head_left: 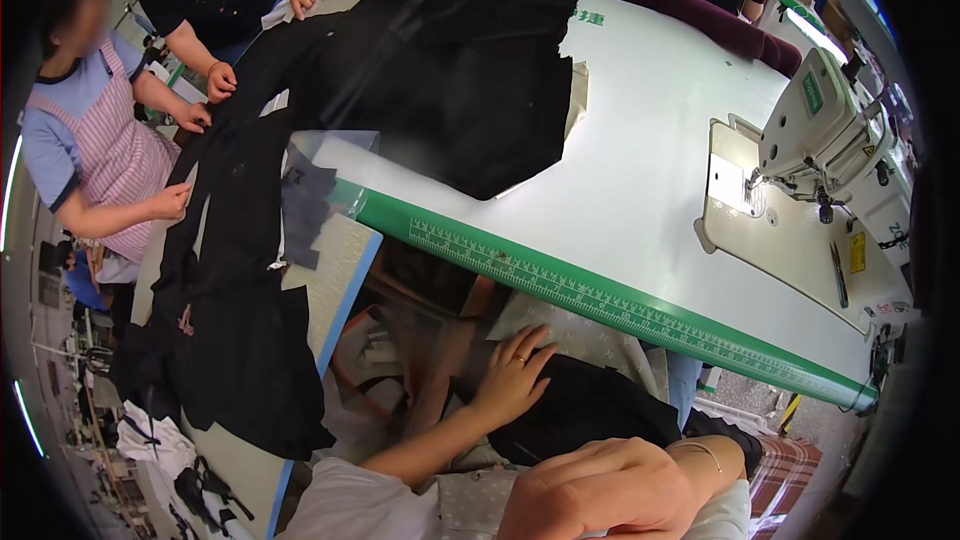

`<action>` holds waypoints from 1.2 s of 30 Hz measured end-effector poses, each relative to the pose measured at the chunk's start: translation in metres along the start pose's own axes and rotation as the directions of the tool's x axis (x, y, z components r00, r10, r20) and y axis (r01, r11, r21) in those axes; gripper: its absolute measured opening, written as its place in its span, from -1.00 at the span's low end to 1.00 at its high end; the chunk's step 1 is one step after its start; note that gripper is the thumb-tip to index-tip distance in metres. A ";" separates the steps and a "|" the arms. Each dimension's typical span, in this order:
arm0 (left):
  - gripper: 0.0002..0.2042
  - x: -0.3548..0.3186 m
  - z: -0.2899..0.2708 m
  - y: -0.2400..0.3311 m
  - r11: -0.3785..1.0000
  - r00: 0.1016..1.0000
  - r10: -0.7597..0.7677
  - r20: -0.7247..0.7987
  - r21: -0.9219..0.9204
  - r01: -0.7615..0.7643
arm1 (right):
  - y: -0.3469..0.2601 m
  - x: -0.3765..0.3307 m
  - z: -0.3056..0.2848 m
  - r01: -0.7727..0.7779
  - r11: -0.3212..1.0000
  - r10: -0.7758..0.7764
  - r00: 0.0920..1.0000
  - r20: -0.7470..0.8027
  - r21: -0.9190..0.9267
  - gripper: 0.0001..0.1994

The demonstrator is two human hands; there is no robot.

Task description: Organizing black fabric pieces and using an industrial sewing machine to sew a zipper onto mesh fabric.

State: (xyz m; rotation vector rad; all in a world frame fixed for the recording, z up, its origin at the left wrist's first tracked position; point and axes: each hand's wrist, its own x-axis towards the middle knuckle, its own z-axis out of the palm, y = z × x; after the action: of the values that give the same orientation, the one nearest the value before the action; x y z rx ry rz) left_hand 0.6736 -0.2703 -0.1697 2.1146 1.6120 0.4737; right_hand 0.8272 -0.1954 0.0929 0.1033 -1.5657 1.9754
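Observation:
My left hand (508, 385), with a ring on one finger, rests with its fingers stretched out on a black cloth piece (575, 405) across my lap. It holds nothing that I can see. My right hand (605, 490) is close to the camera at the lower edge, bent back toward my body, its back facing up. A thin bracelet circles that wrist. Its fingers are hidden, so what they hold, if anything, does not show. Under the black cloth a pale dotted cloth (545, 325) shows beside the table's green edge (600, 300), which carries a printed ruler.
A sewing machine (815, 125) stands on the white table (650, 140) at right, with dark tweezers (838, 275) nearby. Large black fabric (450, 80) covers the table's far left. Black pieces (240, 340) lie on a side table. Co-workers (110, 140) stand at left, hands near the fabric.

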 end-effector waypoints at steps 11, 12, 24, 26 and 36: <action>-0.43 -0.005 0.002 0.003 1.000 1.000 0.005 0.009 -0.010 -0.005 | 0.020 -0.054 -0.077 -0.402 0.417 -0.115 0.867 -0.485 -0.816 -0.93; -0.42 -0.006 -0.001 0.002 1.000 1.000 0.023 0.015 -0.018 -0.023 | 0.022 -0.064 -0.091 -0.482 0.437 -0.099 0.813 -0.574 -0.759 -0.92; -0.82 -0.026 -0.376 -0.141 0.774 0.823 0.002 -0.568 0.522 0.358 | 0.047 -0.112 -0.151 -0.604 0.601 -0.110 0.587 -0.802 -0.524 -0.81; -0.65 -0.041 -0.418 -0.205 0.623 0.788 -0.180 -0.589 0.552 0.555 | 0.049 -0.106 -0.147 -0.601 0.624 -0.095 0.576 -0.812 -0.499 -0.82; -0.32 -0.020 -0.433 -0.380 0.263 0.297 -0.647 -0.702 0.160 0.952 | 0.057 -0.096 -0.142 -0.746 0.406 -0.194 0.494 -0.848 -0.528 -0.84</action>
State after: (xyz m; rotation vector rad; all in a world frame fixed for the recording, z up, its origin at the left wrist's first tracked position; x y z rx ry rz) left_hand 0.1348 -0.1450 -0.0059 0.9612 3.2383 0.1411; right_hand 0.9193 -0.1124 -0.0380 -1.5194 -1.6998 0.7725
